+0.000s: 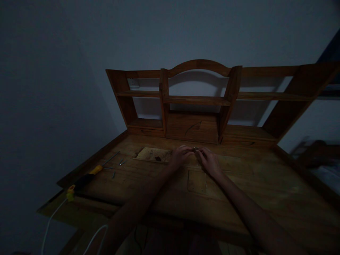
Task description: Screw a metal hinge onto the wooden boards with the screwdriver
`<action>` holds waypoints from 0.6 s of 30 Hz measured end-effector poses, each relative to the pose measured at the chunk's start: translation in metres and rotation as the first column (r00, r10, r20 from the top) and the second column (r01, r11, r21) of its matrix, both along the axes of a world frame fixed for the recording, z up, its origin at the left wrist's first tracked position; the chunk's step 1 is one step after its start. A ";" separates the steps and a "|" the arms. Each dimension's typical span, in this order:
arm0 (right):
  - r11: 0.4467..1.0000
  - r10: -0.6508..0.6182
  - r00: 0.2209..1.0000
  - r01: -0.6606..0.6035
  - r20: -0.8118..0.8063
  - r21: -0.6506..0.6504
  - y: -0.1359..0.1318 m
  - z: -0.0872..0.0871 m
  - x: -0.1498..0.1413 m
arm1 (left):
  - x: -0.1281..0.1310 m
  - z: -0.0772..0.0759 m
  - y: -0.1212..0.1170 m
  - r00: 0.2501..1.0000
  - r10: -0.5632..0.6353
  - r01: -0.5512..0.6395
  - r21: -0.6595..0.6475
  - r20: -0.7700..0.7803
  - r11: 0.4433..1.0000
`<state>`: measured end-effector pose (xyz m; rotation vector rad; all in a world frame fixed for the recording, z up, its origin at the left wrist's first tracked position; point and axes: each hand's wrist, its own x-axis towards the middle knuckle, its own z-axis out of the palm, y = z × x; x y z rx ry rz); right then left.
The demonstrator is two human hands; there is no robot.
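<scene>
My left hand (182, 154) and my right hand (209, 161) meet over the middle of the desk. The fingertips of both pinch a small, partly metallic-looking piece (194, 149); its kind is too dark and small to make out. Left of my left hand lies a pale, worn wooden board (148, 153) with dark stains and a dark brown fragment (158, 158) on it. Between my forearms a small square wooden plate (197, 181) lies flat on the desk.
A yellow-and-black soldering iron (85, 179) with a white cord (50, 220) lies at the desk's left edge. Beside it are small metal bits (122, 162) and a short greenish piece (113, 175). A wooden shelf unit (196, 100) stands along the back. The room is dim.
</scene>
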<state>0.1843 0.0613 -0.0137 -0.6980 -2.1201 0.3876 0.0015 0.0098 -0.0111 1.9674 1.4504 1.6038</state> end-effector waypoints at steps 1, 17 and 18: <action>1.000 -0.017 1.000 0.017 -0.006 0.004 0.000 0.001 0.001 | 0.001 0.000 0.000 1.000 -0.004 0.004 -0.006 -0.031 1.000; 0.982 0.047 0.979 -0.082 0.198 0.172 0.004 -0.006 0.004 | 0.003 -0.003 -0.003 0.978 0.032 -0.027 0.027 -0.205 0.999; 0.979 0.042 0.977 -0.082 0.211 0.185 0.004 -0.007 0.004 | 0.003 -0.003 -0.004 0.978 0.035 -0.030 0.026 -0.207 0.999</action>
